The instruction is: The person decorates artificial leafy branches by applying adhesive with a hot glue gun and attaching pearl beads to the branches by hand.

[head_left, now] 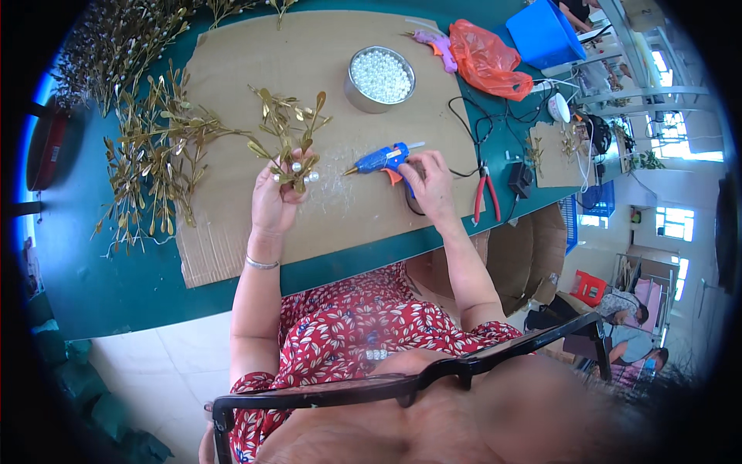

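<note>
My left hand is closed around the stems of a gold leaf sprig, raised over the cardboard sheet. A few white pearl beads show among its leaves by my fingers. My right hand has its fingers curled at the back of a blue hot glue gun, gripping it by the rear and handle. The gun's brass nozzle points left toward the sprig, and a glue stick pokes out behind. Beyond it stands a round metal tin filled with white pearl beads.
Gold leaf branches heap up on the left of the green table. At the far right lie a pink glue gun, a red plastic bag and a blue bin. Red-handled pliers and dark cables sit right of my hand.
</note>
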`<state>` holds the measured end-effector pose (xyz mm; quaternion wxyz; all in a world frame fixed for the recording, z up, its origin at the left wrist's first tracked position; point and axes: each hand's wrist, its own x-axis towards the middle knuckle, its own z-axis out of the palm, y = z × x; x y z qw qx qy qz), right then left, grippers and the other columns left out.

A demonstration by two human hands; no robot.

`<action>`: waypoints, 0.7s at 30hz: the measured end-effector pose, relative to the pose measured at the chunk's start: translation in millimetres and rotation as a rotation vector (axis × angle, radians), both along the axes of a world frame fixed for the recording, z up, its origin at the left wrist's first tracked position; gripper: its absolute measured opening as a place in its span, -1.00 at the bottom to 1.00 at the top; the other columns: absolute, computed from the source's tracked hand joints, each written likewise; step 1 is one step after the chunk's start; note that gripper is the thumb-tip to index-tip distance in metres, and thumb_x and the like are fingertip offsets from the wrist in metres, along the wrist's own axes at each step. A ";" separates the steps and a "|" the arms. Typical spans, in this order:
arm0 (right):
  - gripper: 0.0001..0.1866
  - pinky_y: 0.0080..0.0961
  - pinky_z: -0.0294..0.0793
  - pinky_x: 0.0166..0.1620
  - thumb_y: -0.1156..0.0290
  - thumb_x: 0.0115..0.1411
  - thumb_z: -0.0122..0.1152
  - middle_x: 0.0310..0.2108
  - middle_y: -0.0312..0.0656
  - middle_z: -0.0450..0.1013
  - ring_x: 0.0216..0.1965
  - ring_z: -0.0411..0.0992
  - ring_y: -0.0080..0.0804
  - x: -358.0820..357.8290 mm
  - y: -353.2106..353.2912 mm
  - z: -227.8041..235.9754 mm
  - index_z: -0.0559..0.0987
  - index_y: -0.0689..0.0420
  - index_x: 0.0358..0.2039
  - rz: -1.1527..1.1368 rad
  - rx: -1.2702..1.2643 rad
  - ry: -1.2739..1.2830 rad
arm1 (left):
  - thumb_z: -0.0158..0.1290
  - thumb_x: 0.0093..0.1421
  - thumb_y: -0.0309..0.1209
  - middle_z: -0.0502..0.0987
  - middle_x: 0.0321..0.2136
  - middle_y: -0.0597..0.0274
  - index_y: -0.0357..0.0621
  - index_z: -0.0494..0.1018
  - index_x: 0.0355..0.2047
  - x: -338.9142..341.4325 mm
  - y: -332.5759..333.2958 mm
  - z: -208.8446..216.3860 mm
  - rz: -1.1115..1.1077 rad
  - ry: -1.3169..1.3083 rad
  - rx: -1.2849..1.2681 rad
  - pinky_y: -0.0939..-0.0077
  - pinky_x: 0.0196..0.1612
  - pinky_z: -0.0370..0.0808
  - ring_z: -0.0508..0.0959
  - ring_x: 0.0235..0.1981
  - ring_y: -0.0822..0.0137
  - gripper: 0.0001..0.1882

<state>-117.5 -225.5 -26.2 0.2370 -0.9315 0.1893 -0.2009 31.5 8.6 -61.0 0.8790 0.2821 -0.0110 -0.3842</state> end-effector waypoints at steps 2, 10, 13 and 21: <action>-0.78 -0.48 0.39 -0.36 0.36 0.09 0.19 -0.48 -0.09 0.46 -0.44 0.45 -0.31 20.9 -14.9 17.5 0.48 0.23 -0.30 -0.053 0.236 -0.039 | -0.15 0.28 -0.36 0.49 -0.15 0.02 -0.25 0.41 -0.18 -0.4 -2.5 5.5 -0.022 0.009 0.032 0.81 -0.65 0.08 0.18 -0.67 0.65 -0.76; -0.73 -0.27 0.44 -0.26 0.41 -0.02 0.20 -0.40 -0.01 0.50 -0.35 0.48 -0.10 167.3 -77.9 25.0 0.51 0.18 -0.26 0.193 -0.085 0.257 | -0.17 0.27 -0.41 0.48 -0.14 -0.03 -0.23 0.42 -0.19 -0.1 -7.9 -1.6 -0.086 -0.034 -0.004 0.78 -0.66 0.08 0.22 -0.68 0.63 -0.78; -0.77 -0.23 0.44 -0.22 0.43 -0.03 0.17 -0.35 0.00 0.50 -0.30 0.47 -0.04 179.8 -83.6 20.6 0.54 0.17 -0.31 0.207 -0.155 0.320 | -0.17 0.27 -0.41 0.48 -0.13 -0.04 -0.22 0.43 -0.21 -1.8 -8.1 4.0 -0.081 -0.042 0.037 0.81 -0.65 0.10 0.26 -0.65 0.65 -0.78; -0.86 -0.47 0.42 -0.36 0.48 0.02 0.16 -0.46 -0.15 0.51 -0.44 0.46 -0.32 161.1 -77.1 23.1 0.57 0.21 -0.38 0.207 0.208 0.064 | -0.17 0.27 -0.40 0.47 -0.11 -0.07 -0.22 0.45 -0.23 -3.7 -7.2 4.7 -0.094 -0.041 -0.006 0.82 -0.64 0.09 0.24 -0.63 0.67 -0.77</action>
